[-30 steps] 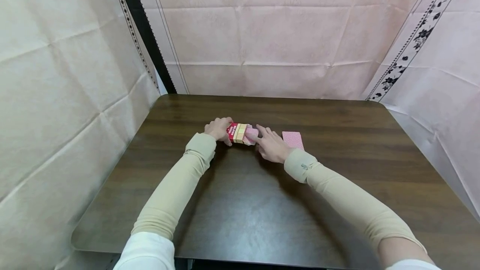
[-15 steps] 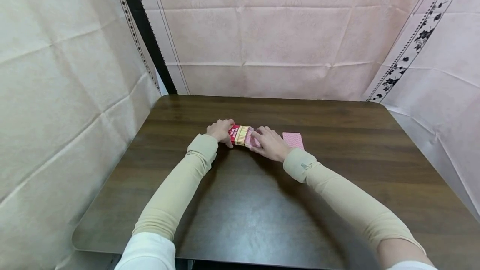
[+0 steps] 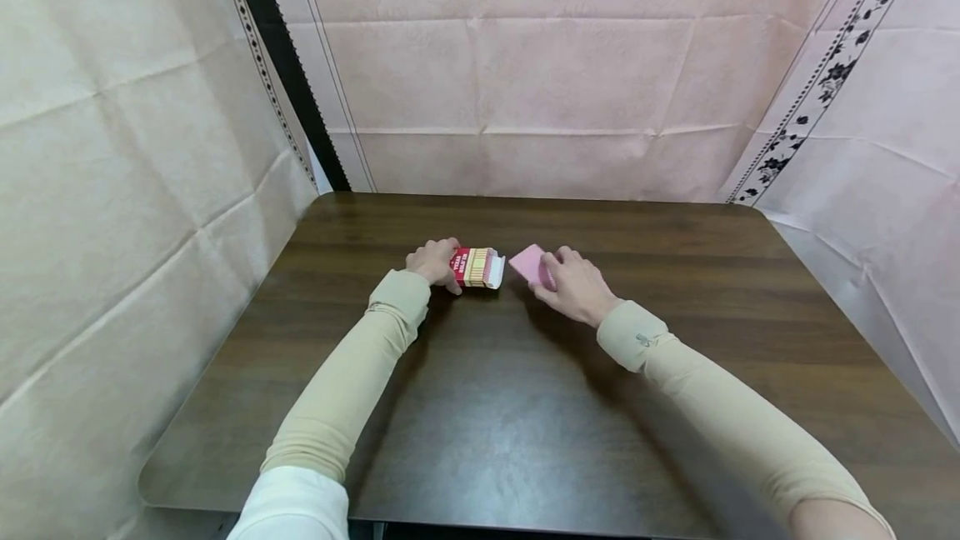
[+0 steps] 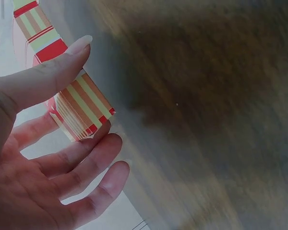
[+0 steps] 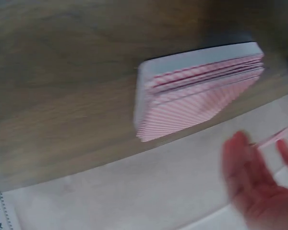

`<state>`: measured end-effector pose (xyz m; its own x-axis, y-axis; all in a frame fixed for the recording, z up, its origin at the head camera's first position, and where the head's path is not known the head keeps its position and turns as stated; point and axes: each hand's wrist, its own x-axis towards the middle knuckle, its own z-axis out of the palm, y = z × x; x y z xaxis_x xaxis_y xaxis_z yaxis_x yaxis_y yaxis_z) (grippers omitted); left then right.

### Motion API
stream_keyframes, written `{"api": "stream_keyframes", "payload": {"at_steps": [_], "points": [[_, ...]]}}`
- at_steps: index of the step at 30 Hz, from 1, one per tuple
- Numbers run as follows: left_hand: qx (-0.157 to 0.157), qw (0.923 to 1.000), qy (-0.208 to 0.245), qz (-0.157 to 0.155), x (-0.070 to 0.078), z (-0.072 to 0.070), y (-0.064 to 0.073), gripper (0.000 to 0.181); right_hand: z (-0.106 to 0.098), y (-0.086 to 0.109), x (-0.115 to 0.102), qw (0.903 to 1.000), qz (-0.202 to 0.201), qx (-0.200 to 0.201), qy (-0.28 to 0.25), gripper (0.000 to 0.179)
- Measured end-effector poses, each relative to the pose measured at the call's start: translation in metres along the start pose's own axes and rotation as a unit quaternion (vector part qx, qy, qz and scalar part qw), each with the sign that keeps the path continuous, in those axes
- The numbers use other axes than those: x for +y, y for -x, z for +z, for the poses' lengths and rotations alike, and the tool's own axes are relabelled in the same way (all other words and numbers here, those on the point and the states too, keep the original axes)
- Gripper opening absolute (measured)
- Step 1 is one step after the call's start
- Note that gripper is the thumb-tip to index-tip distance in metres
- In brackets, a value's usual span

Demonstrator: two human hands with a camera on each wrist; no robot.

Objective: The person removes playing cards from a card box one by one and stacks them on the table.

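Red-and-yellow card box (image 3: 476, 267): left hand (image 3: 435, 263) clamped on its left end, thumb across it; table (image 3: 450, 398) contact unclear. White flap (image 3: 496, 272) open at box's right end. Right hand (image 3: 579, 283) pinching pink cards (image 3: 529, 263), just right of box, apart from it. Uneven card stack (image 5: 197, 91) on table, farther from box than pink cards.

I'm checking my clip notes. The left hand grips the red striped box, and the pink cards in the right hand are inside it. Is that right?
Not quite: the head view shows the pink cards outside the red striped box, to its right. The left hand does grip the box, and the right hand holds the cards.
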<state>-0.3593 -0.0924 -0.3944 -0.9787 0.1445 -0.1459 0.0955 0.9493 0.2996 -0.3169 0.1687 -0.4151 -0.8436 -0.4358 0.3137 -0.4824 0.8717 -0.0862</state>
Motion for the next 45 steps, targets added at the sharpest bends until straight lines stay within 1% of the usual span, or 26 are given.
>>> {"api": "stream_keyframes", "payload": {"at_steps": [3, 6, 8, 11, 14, 19, 28, 30, 32, 34, 36, 38, 40, 42, 45], "points": [[0.004, 1.0000, 0.003, -0.005, -0.001, 0.001, 0.000, 0.084, 0.001, 0.004, 0.006, 0.9974, 0.065, 0.009, 0.028, 0.047], [0.003, 0.9999, 0.006, -0.009, -0.002, 0.001, 0.000, 0.084, 0.004, 0.009, 0.010, 0.9915, 0.126, 0.007, 0.034, 0.047], [0.001, 0.9999, 0.008, -0.009, -0.003, 0.002, -0.001, 0.084, 0.006, 0.012, 0.013, 0.9871, 0.156, 0.003, 0.035, 0.046], [0.001, 0.9999, 0.008, -0.008, -0.003, 0.003, -0.002, 0.084, 0.009, 0.016, 0.016, 0.9814, 0.188, -0.003, 0.039, 0.046], [0.005, 1.0000, 0.004, -0.006, -0.003, 0.003, -0.002, 0.084, 0.011, 0.019, 0.018, 0.9781, 0.201, -0.016, 0.050, 0.046], [0.006, 1.0000, 0.001, -0.008, -0.003, 0.003, -0.001, 0.084, 0.013, 0.023, 0.019, 0.9758, 0.204, -0.044, 0.065, 0.050], [0.005, 1.0000, 0.006, -0.004, 0.001, 0.002, 0.003, 0.082, 0.012, 0.021, 0.020, 0.9732, 0.208, -0.074, 0.063, 0.061], [0.004, 1.0000, 0.004, -0.003, 0.002, 0.002, 0.003, 0.083, 0.010, 0.019, 0.019, 0.9759, 0.199, -0.066, 0.060, 0.061], [0.004, 1.0000, 0.001, -0.004, 0.001, 0.002, 0.002, 0.083, 0.007, 0.016, 0.017, 0.9833, 0.170, -0.047, 0.045, 0.054], [0.002, 1.0000, -0.001, -0.005, 0.001, 0.002, 0.002, 0.082, 0.004, 0.010, 0.013, 0.9928, 0.114, -0.030, 0.021, 0.047], [0.001, 1.0000, -0.003, -0.003, 0.001, 0.002, 0.003, 0.082, 0.003, 0.005, 0.006, 0.9984, 0.051, -0.024, -0.002, 0.042], [-0.001, 1.0000, -0.002, -0.001, 0.003, 0.002, 0.003, 0.082, 0.003, -0.002, -0.003, 0.9993, -0.008, -0.028, -0.023, 0.039], [-0.001, 1.0000, -0.004, 0.002, 0.004, 0.002, 0.004, 0.082, 0.005, -0.008, -0.013, 0.9975, -0.047, -0.042, -0.031, 0.044], [-0.002, 1.0000, -0.006, 0.003, 0.006, 0.002, 0.004, 0.082, 0.009, -0.014, -0.022, 0.9951, -0.073, -0.061, -0.029, 0.049], [0.000, 0.9999, -0.006, 0.012, 0.008, 0.001, 0.005, 0.082, 0.014, -0.022, -0.032, 0.9917, -0.092, -0.089, -0.008, 0.052]]}}
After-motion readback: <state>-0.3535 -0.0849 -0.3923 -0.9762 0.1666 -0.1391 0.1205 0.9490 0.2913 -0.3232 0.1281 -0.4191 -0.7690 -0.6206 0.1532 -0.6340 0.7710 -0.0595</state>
